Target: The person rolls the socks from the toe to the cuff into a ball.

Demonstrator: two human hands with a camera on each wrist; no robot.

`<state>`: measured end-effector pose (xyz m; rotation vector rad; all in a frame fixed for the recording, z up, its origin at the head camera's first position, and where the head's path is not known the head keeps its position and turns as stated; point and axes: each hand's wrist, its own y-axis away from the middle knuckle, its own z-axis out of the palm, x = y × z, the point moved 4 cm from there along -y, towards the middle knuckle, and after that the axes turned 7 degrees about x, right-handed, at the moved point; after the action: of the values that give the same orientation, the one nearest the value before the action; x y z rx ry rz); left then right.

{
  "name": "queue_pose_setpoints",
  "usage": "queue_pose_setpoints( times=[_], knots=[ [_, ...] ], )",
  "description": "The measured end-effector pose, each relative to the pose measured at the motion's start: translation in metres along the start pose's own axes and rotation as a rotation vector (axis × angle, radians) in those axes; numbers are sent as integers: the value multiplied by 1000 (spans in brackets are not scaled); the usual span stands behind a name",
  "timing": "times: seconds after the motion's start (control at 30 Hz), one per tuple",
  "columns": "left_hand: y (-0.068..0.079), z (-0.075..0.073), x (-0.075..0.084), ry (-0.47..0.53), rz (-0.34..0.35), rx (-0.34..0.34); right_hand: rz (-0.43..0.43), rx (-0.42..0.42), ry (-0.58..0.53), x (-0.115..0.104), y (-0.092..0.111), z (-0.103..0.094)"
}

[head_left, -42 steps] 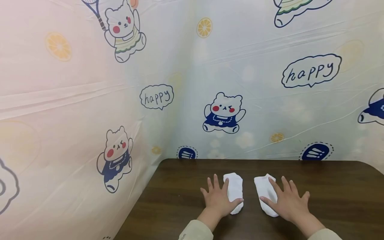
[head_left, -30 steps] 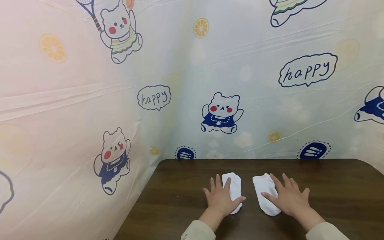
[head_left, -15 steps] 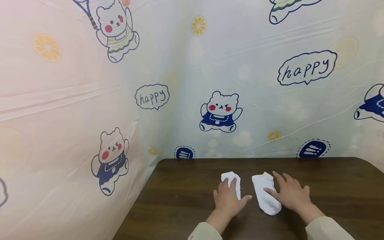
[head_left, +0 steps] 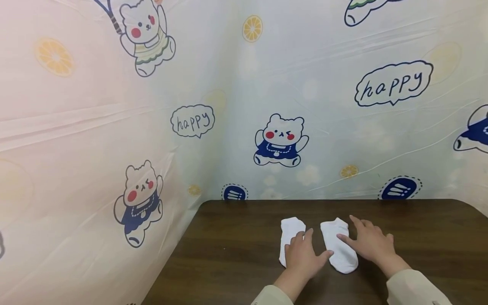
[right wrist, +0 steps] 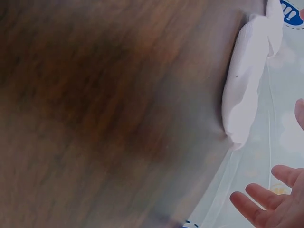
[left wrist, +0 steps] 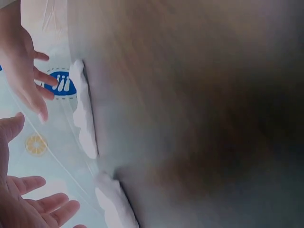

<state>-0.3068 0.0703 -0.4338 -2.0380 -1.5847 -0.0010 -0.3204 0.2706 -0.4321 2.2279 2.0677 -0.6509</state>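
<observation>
Two white ankle socks lie flat, side by side on the dark wooden table: the left sock [head_left: 288,235] and the right sock [head_left: 340,252]. My left hand [head_left: 304,256] hovers over the left sock's right side and hides part of it, thumb spread toward the right sock. My right hand [head_left: 372,242] is at the right sock's right side, its thumb overlapping that sock in the head view. Both hands have spread, relaxed fingers and hold nothing. In the right wrist view, a gap shows between the right hand's fingers [right wrist: 259,199] and the right sock [right wrist: 244,80].
The brown table [head_left: 228,250] has rounded far corners. A pale plastic curtain [head_left: 213,161] with printed bears, orange slices and "happy" bubbles hangs behind it and along its left side.
My left hand has moved right across the left sock, uncovering its left edge. My right hand has shifted slightly away from the right sock, which shows more. The socks stay in place.
</observation>
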Motion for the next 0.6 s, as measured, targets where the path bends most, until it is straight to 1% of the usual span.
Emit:
queue_pose_setpoints(
  times=[0.23, 0.47, 0.6],
  knots=[
    [3, 6, 10, 43, -22, -13, 23, -23, -24, 4, -6, 3],
    [4, 11, 19, 113, -65, -56, 56, -52, -46, 9, -11, 6],
    [4, 13, 23, 148, -86, -52, 59, -57, -61, 11, -15, 10]
  ],
)
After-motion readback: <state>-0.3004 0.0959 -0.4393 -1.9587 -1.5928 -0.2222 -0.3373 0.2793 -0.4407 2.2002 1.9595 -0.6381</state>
